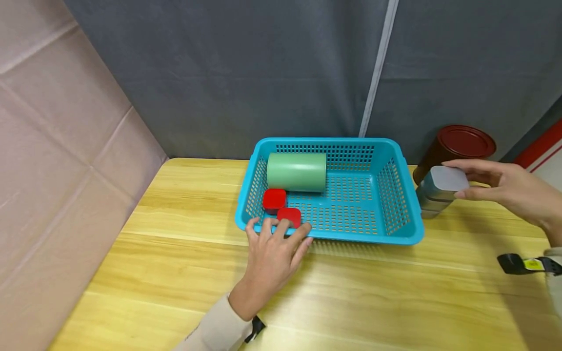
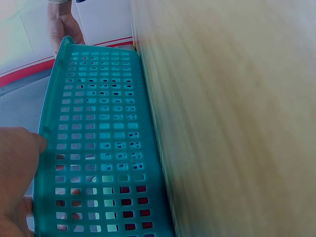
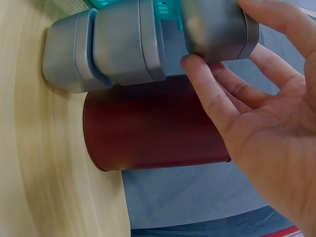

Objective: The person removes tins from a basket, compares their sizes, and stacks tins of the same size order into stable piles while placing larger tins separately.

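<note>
My right hand [image 1: 496, 183] pinches a small grey rounded-square canister [image 3: 215, 29] between thumb and fingers. It is held a little above two stacked grey canisters [image 3: 126, 44], with a gap showing in the right wrist view. Behind them stands a dark red cylindrical canister [image 1: 465, 141]. At the left of the front rim, my left hand [image 1: 270, 263] grips the blue plastic basket [image 1: 373, 238], its fingers curled over the edge. Inside the basket, a green cylinder [image 1: 296, 171] lies on its side. Two red rounded-square boxes [image 1: 274, 200] sit near the left hand's fingertips, the front one partly hidden.
The basket rests on a wooden table [image 1: 175, 273] by its back edge. A grey curtain [image 1: 246, 83] hangs behind, and a pale panelled surface [image 1: 66, 146] borders the left side. A red-and-white surface [image 1: 546, 151] shows at the far right.
</note>
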### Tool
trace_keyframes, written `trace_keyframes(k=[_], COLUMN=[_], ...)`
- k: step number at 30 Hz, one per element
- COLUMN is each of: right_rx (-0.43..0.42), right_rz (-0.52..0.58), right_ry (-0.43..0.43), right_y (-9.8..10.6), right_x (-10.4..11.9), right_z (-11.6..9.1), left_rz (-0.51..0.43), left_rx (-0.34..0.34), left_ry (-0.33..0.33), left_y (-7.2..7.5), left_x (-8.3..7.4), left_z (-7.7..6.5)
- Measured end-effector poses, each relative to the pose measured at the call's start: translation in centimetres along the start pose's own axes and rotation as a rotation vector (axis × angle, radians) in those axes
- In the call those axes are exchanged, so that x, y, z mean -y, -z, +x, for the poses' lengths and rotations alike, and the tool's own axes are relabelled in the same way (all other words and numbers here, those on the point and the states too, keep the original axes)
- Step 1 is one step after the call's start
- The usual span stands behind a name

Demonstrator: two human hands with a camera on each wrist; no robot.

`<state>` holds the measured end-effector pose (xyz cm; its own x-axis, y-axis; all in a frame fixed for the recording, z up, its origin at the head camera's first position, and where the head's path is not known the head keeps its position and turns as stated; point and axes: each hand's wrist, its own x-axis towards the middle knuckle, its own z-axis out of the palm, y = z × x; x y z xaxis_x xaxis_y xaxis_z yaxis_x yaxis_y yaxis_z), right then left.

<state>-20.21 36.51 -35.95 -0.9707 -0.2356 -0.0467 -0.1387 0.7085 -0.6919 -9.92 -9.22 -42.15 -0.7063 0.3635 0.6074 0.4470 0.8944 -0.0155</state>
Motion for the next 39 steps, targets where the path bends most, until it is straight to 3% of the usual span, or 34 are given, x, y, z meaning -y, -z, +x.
trace_keyframes(k=[39], right_rx=[0.006], right_rz=[0.057], right_ry=[-0.007], right_y=[-0.75], right_x=[-1.05], right_z=[0.29], left_rz=[0.003], left_rx=[-0.002], left_ry=[0.006], left_y=[-0.15], left_x=[0.00], left_z=[-0.05])
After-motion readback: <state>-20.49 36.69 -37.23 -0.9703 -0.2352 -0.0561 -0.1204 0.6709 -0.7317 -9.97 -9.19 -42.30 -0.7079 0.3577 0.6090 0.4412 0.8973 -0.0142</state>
